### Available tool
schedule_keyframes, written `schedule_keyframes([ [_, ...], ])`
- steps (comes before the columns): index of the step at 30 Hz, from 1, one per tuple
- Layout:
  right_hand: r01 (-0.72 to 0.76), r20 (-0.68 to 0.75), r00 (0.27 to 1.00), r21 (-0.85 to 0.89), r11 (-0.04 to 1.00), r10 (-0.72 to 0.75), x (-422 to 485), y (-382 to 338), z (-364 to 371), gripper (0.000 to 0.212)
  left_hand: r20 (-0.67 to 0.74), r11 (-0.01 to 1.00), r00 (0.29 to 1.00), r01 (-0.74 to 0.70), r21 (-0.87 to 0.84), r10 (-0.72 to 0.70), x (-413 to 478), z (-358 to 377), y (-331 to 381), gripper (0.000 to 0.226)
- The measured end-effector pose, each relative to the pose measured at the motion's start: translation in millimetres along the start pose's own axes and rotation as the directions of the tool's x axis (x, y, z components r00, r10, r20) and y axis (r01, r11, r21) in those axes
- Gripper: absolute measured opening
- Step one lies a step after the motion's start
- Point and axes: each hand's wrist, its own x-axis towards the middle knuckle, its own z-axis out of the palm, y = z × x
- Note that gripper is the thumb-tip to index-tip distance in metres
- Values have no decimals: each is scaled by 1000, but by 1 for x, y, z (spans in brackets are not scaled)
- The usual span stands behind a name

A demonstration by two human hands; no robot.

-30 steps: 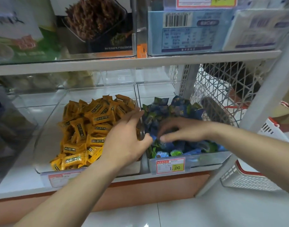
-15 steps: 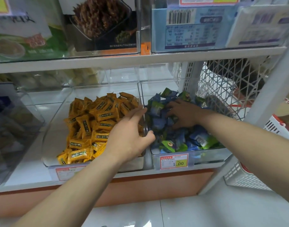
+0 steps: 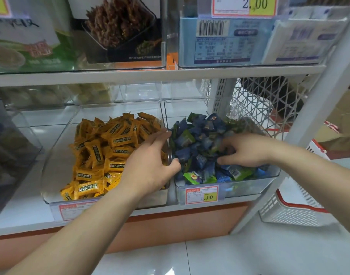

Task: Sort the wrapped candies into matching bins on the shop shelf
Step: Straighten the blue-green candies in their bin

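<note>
Shelf point(image 3: 150, 74): candies point(image 3: 198, 144) under right hand point(image 3: 247, 150)

right hand point(image 3: 247, 150) | drawn back from rear | now mid blue candies point(image 3: 192, 139)

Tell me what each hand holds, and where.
The left hand rests across the wall between the bins, no candy seen. The right hand curls its fingers into the blue candies; a grip cannot be told.

upper price tag point(image 3: 244, 5): I read 2.00 | lower price tag point(image 3: 202, 195), front of blue-candy bin point(image 3: 249, 188): 1.00 | other print: too blurred for me
</note>
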Motion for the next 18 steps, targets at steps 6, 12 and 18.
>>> schedule_keyframes([
  [6,-37,24,999,-26,999,37,18,-14,16,50,-11,1000,1000,1,1,-1,-1,2,0,76],
  [12,-122,118,986,61,991,114,56,-20,26,58,-20,1000,1000,4,-4,-5,-1,3,0,76],
  [18,-107,61,993,127,986,99,79,-24,36,65,-27,1000,1000,-6,-8,6,-1,5,-2,75],
])
